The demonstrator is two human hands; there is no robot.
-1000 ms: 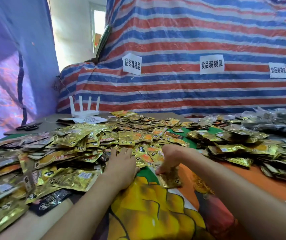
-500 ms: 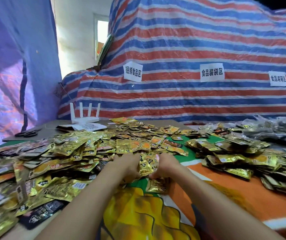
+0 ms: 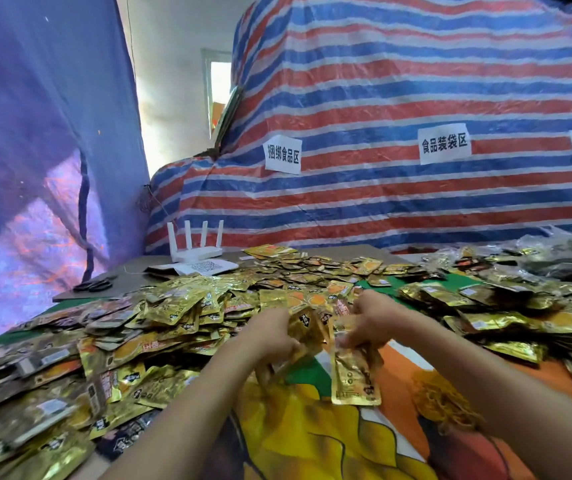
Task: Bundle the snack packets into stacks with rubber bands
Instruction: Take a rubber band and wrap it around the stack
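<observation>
Snack packets (image 3: 146,317) in gold foil lie in a deep, loose heap over the left half of the table (image 3: 132,271), spilling to its near left corner. At the far left edge, black scissors (image 3: 92,285) rest on bare tabletop. Just right of them stands a white router (image 3: 196,244) with four upright aerials, beside a printed sheet of paper (image 3: 205,266).

Near the middle of the near edge, the person's two bare hands meet over a bright yellow and orange cloth (image 3: 312,441). The left hand (image 3: 272,336) has its fingers curled round a small bunch of packets (image 3: 303,327), which is blurred. Just beside it, the right hand (image 3: 371,323) pinches the top of a single gold packet (image 3: 353,375), which reaches down over the cloth.

A second heap of packets (image 3: 485,303) runs along the right side of the table, with darker ones toward the far right corner. Behind the table hangs a red, white and blue striped tarp (image 3: 381,109) bearing white paper labels (image 3: 282,154).
</observation>
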